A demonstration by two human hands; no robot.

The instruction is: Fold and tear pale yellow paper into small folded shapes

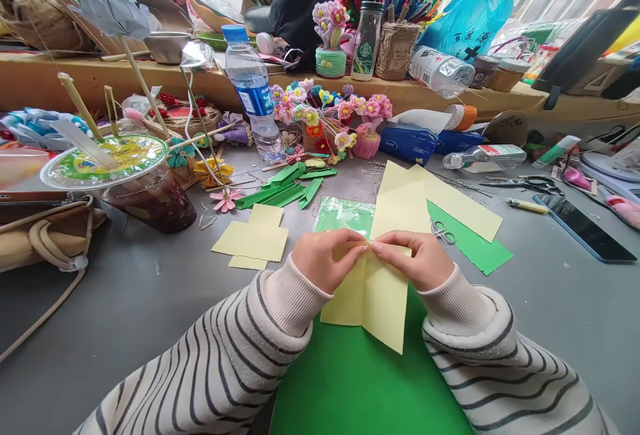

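Between my two hands is a sheet of pale yellow paper (384, 308) with a crease down its middle. My left hand (325, 258) pinches its top edge near the crease, thumb and fingers together. Close beside it, my right hand (417, 256) pinches the same edge just to the right. The paper hangs over a large green sheet (360, 382). Behind the hands lie long yellow strips (400, 202) and a green strip (487, 255). Small scissors (444, 232) rest by my right hand, partly covered. Smaller yellow pieces (255, 240) lie to the left.
A tilted cup of dark drink (150, 202) stands at left, near folded green strips (280, 188). Behind are a water bottle (255, 98) and crocheted flowers (345, 112). On the right lie black-handled scissors (535, 184), a knife (527, 206) and a phone (587, 228).
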